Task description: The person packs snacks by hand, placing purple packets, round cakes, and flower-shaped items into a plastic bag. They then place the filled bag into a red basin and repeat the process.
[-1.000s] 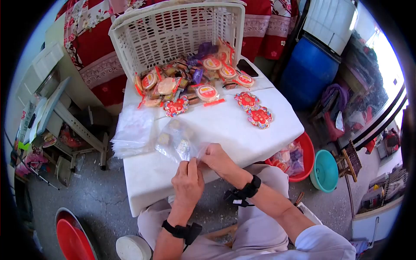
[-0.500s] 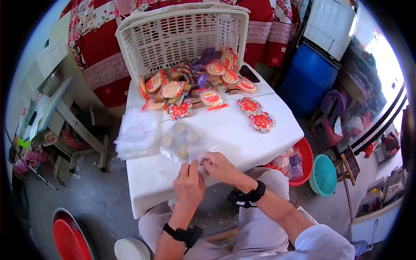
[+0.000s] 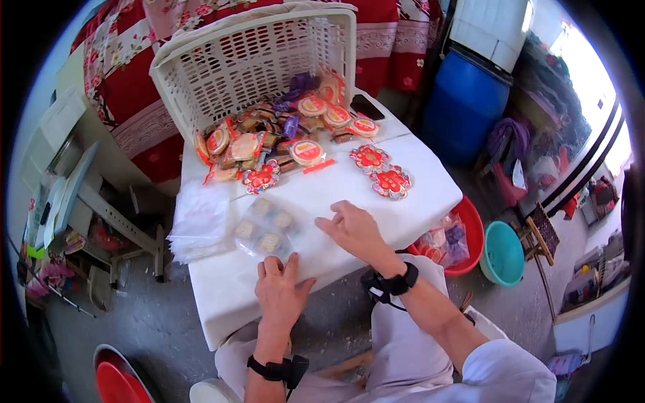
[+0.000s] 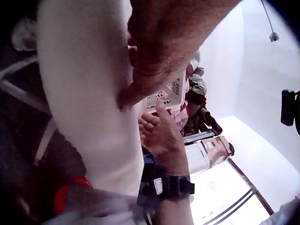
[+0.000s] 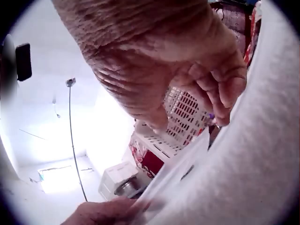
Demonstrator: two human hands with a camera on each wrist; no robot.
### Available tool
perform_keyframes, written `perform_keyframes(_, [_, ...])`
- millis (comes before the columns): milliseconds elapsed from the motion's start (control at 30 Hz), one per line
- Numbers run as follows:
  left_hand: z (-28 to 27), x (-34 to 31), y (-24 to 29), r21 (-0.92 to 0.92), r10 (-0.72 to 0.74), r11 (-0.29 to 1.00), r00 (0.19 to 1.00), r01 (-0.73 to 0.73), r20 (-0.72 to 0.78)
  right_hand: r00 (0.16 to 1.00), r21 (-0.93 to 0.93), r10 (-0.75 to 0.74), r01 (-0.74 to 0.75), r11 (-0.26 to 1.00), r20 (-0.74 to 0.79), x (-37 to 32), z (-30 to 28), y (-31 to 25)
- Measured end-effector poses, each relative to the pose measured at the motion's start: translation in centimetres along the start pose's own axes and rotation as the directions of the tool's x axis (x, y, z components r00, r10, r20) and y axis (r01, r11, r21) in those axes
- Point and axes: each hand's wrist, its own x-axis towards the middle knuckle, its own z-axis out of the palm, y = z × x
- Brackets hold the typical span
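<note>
A clear plastic bag (image 3: 243, 248) with several small round pastries (image 3: 271, 242) inside lies flat on the white-covered table (image 3: 322, 258). My left hand (image 3: 281, 290) rests at the bag's near edge, its fingertips against the plastic and its thumb spread to the right. To the right of the bag, my right hand (image 3: 357, 233) is held over the table, fingers loosely bent and nothing between them. In the right wrist view its fingers (image 5: 218, 91) hang bent, with the bag's edge below them. A stack of flat clear bags (image 3: 199, 221) lies left of the filled one.
A white crate (image 3: 262, 50) on its side spills wrapped pastries (image 3: 306, 152) at the back. Red flower-shaped cards (image 3: 391, 182) lie on the right, another beside the pastries. A phone (image 3: 367, 107) is behind them. Red (image 3: 475, 235) and green (image 3: 504, 255) basins stand on the floor.
The bag has been lowered from a tilted hold to lie flat. My right hand has let go of it and moved right; the left has loosened and stays at its near edge.
</note>
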Motion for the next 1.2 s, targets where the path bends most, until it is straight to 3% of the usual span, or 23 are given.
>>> perform_keyframes(67, [0.0, 0.0, -0.3, 0.018, 0.009, 1.000, 0.998, -0.010, 0.067, 0.997, -0.167, -0.001, 0.015, 0.986, 0.082, 0.0, 0.5, 0.0])
perform_keyframes(200, [-0.1, -0.1, -0.9, 0.044, 0.164, 0.984, 0.977, -0.171, 0.136, 0.990, -0.193, -0.076, 0.098, 0.976, 0.119, 0.3, 1.2, 2.5])
perform_keyframes(267, [0.1, -0.4, -1.1, 0.007, 0.224, 0.974, 0.962, -0.228, 0.156, 0.977, 0.140, -0.082, 0.054, 0.989, 0.199, 0.6, -0.2, 3.4])
perform_keyframes(300, [0.3, -0.5, -0.9, -0.002, 0.262, 0.964, 0.956, -0.264, 0.133, 0.980, 0.138, -0.072, 0.046, 0.989, 0.187, 0.2, -1.0, 3.3])
perform_keyframes(367, [0.6, -0.7, -0.2, -0.017, 0.310, 0.950, 0.945, -0.310, 0.107, 0.973, 0.348, 0.110, -0.177, 0.921, 0.204, -0.7, -2.9, 3.2])
perform_keyframes(400, [0.7, -0.8, 0.4, -0.027, 0.341, 0.940, 0.940, -0.340, 0.020, 0.974, 0.346, 0.116, -0.178, 0.921, 0.194, -1.7, -3.9, 2.9])
perform_keyframes(467, [0.8, -0.7, 1.3, -0.046, 0.377, 0.924, 0.923, -0.381, -0.073, 0.889, 0.525, 0.356, -0.458, 0.717, 0.289, -4.7, -5.4, 2.3])
perform_keyframes(500, [0.8, -0.7, 1.8, -0.048, 0.405, 0.911, 0.910, -0.410, -0.090, 0.889, 0.522, 0.367, -0.458, 0.719, 0.275, -6.1, -5.6, 1.9])
perform_keyframes(567, [1.0, -1.0, 3.0, -0.072, 0.440, 0.892, 0.893, -0.447, -0.099, 0.740, 0.666, 0.349, -0.671, 0.325, 0.575, -9.1, -6.0, 1.8])
perform_keyframes(600, [1.1, -1.2, 3.6, -0.045, 0.480, 0.874, 0.874, -0.484, -0.084, 0.740, 0.672, 0.369, -0.669, 0.317, 0.563, -10.0, -5.9, 1.9])
perform_keyframes(667, [1.4, -1.8, 5.1, -0.047, 0.536, 0.841, 0.842, -0.539, -0.053, 0.770, 0.762, 0.173, -0.636, 0.121, 0.614, -11.4, -5.2, 1.7])
perform_keyframes(700, [1.6, -2.1, 5.8, -0.062, 0.585, 0.807, 0.809, -0.588, -0.055, 0.775, 0.773, 0.200, -0.625, 0.108, 0.599, -11.9, -4.7, 1.4])
perform_keyframes(767, [1.8, -2.7, 7.2, -0.099, 0.653, 0.749, 0.755, -0.655, -0.055, 0.851, 0.865, 0.157, -0.497, -0.069, 0.501, -12.5, -4.1, 1.0])
perform_keyframes(800, [1.8, -3.2, 7.8, -0.104, 0.697, 0.710, 0.716, -0.696, -0.032, 0.807, 0.825, 0.172, -0.543, -0.160, 0.564, -12.9, -4.5, 1.5])
perform_keyframes(900, [1.9, -3.7, 8.8, -0.204, 0.764, 0.625, 0.644, -0.754, -0.041, 0.758, 0.811, 0.293, -0.522, -0.264, 0.583, -14.8, -6.7, 2.4])
perform_keyframes(933, [1.4, -3.7, 9.0, -0.213, 0.774, 0.602, 0.628, -0.770, -0.082, 0.850, 0.882, 0.237, -0.448, -0.147, 0.471, -16.7, -6.7, 5.0])
perform_keyframes(967, [1.1, -3.7, 9.1, -0.220, 0.781, 0.580, 0.612, -0.785, -0.124, 0.929, 0.859, 0.235, -0.358, 0.366, 0.287, -18.2, -8.2, 6.8])
perform_keyframes(1000, [0.9, -3.8, 8.9, -0.226, 0.760, 0.602, 0.636, -0.766, -0.133, 0.982, 0.595, 0.137, -0.187, 0.782, 0.129, -19.5, -9.8, 8.6])
perform_keyframes(1033, [1.0, -3.7, 8.5, -0.234, 0.761, 0.597, 0.634, -0.767, -0.134, 0.875, 0.858, 0.373, -0.425, 0.289, 0.309, -19.9, -11.3, 10.8])
perform_keyframes(1067, [1.1, -3.5, 8.0, -0.229, 0.738, 0.630, 0.664, -0.742, -0.120, 0.956, 0.818, -0.116, -0.292, -0.495, 0.271, -19.6, -13.2, 11.1])
perform_keyframes(1100, [1.2, -3.2, 7.6, -0.220, 0.713, 0.662, 0.693, -0.716, -0.109, 0.948, 0.920, 0.175, -0.197, -0.339, 0.267, -19.7, -15.9, 9.3])
perform_keyframes(1133, [1.5, -2.9, 7.2, -0.229, 0.690, 0.675, 0.710, -0.702, -0.142, 0.875, 0.979, 0.444, -0.143, -0.146, 0.194, -19.9, -18.5, 7.8])
perform_keyframes(1200, [1.5, -2.5, 6.5, -0.195, 0.667, 0.709, 0.734, -0.678, -0.126, 0.877, 1.000, 0.481, -0.020, 0.020, 0.008, -19.6, -20.9, 11.0])
